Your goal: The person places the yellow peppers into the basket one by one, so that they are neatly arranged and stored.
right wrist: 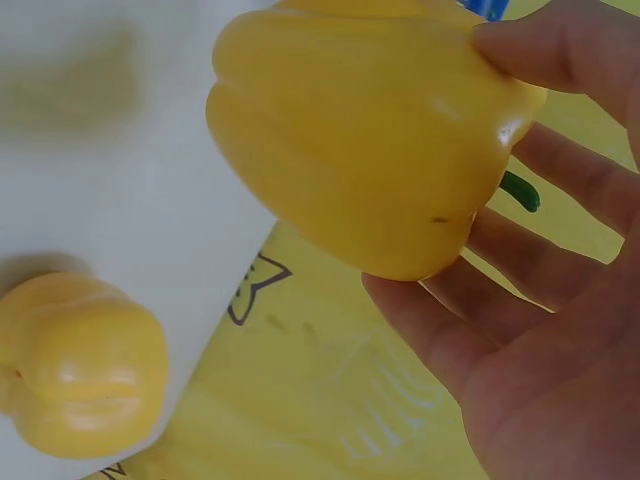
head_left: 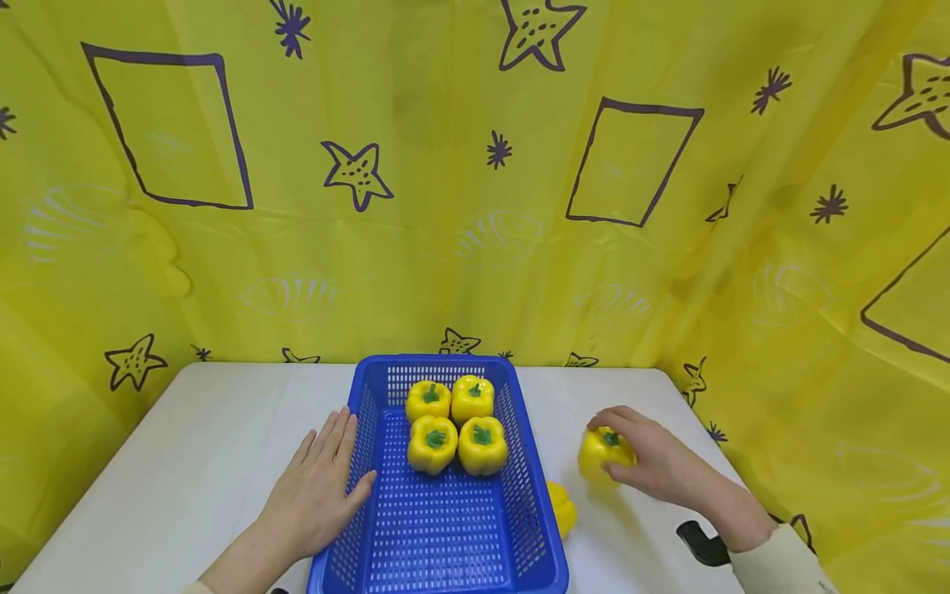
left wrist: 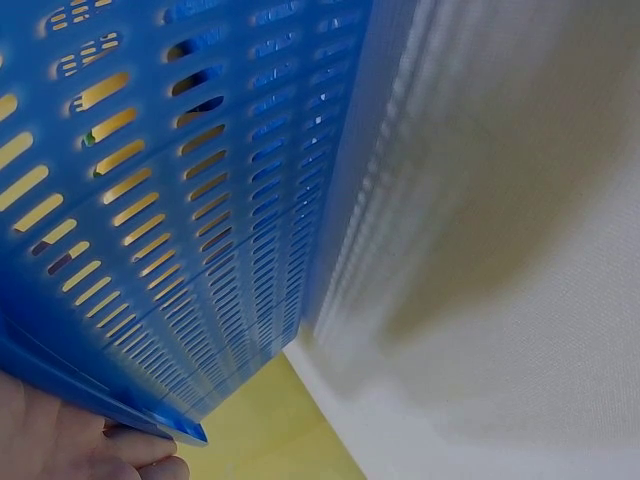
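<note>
Two hands: both working at the white worktop (head_left: 185,462)
Left hand (head_left: 315,487): lying flat, fingers straight, thumb touching the left wall of the blue basket (head_left: 445,536)
Right hand (head_left: 653,462): grip clamped round a yellow bell pepper (head_left: 603,458), right of the basket, fingers curling over its top
Basket: holding four yellow peppers (head_left: 454,425) in a square at its far end
Loose pepper (head_left: 562,507): lying on the worktop just beside the basket's right wall, near the held one
</note>
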A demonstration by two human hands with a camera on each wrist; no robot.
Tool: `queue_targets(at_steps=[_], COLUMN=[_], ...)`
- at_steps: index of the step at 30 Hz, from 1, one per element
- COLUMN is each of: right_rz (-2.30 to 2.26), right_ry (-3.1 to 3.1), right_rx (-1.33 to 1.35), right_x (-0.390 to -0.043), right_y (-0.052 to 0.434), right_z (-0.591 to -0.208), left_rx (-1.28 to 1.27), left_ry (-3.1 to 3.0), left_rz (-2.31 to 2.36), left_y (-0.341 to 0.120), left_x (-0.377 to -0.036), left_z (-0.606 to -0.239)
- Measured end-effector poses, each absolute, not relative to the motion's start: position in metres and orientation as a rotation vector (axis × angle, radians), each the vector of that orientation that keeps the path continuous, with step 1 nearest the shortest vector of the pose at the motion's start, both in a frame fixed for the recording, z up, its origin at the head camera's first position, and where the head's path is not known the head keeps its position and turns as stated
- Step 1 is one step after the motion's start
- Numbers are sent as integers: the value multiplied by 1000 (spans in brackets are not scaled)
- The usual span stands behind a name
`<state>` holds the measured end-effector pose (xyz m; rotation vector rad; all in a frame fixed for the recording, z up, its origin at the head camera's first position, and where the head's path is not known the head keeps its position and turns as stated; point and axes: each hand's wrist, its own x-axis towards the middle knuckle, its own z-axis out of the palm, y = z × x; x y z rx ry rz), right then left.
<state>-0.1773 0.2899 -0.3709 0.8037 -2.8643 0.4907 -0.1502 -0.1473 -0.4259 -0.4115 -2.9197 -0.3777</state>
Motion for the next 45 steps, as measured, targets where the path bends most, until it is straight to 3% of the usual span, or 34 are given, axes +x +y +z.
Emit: queue_targets(at_steps=[45], right_rz=[386], right_ry=[-2801], right_rx=[894], right_x=[-181], right_y=[242], right_z=[-323], left_rx=[-411], left_ry=[-2934], left_rz=[-381], left_y=[-148], left_x=[-150], left_z=[-426])
